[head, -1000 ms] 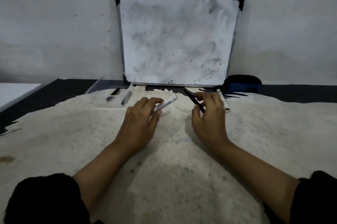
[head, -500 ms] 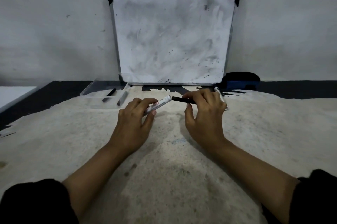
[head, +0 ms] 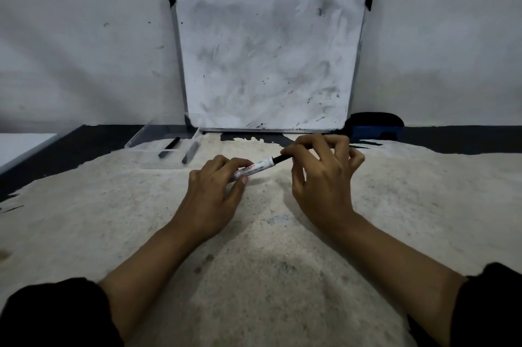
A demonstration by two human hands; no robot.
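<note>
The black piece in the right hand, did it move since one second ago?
Yes. Against the whiteboard, the black piece went left and now meets the marker held by the left hand.

Dim, cool light over a plain grey-white wall (head: 84, 36). A smudged whiteboard (head: 265, 64) leans against it, standing on the tabletop (head: 423, 205), whose black finish is worn to a broad pale patch. A dark blue eraser (head: 374, 126) sits by the board's lower right corner.

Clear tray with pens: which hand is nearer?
Left. The left hand lies just right of the clear tray, gripping the marker; the right hand, farther right, pinches its black end.
</note>
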